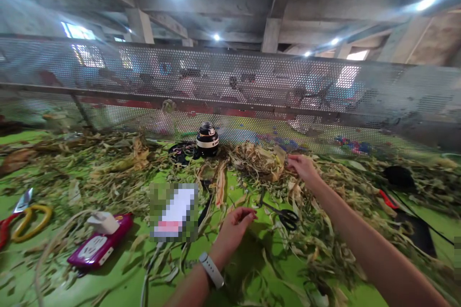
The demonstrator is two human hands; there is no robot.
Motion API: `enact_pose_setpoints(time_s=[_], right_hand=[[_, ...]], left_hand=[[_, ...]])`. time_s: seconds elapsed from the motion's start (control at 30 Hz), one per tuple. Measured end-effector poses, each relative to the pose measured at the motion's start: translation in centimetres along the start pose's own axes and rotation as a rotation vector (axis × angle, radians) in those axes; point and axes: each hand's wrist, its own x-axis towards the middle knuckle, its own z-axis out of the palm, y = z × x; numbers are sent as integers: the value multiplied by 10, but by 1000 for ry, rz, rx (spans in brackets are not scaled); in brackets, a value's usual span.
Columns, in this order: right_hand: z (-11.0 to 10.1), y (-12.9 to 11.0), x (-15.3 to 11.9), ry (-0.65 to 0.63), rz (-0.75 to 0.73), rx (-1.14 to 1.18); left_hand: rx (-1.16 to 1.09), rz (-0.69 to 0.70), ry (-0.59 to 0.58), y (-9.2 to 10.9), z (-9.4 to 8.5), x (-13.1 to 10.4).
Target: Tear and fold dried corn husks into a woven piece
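Note:
Dried leaves and stalks lie in a heap on the green tabletop. My right hand reaches to the heap's right end, fingers pinched at a pale leaf; what exactly they hold is too small to tell. Nearer to me, my left hand, with a pale watch band on the wrist, hovers over the green surface. Its thumb and fingers are drawn together, and anything between them is too small to make out. Black-handled scissors lie between my hands, partly among leaves.
Left of my left hand are a phone with a cable and a magenta power strip with a white plug. Red-and-yellow scissors lie far left. A black jar stands before the perforated metal screen. A black object lies right.

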Motion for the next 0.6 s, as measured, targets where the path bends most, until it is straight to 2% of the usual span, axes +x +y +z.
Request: enact_pose_setpoints(time_s=[0.1,0.17,0.37,0.5,0.6], right_hand=[[14,9,20,133,-44,-209],[20,12,30,169,-49,-316],[27,16,42,107,28,-469],[26,9,43,86,44,-428],[27,4,34,43,30,-342]], left_hand=[[39,4,-17,-1,0,0],[51,12,-25,-1,0,0],[38,2,-8,0,1,-1],[37,-14,1,4,1,-2],[19,-21,17,8,1,-2]])
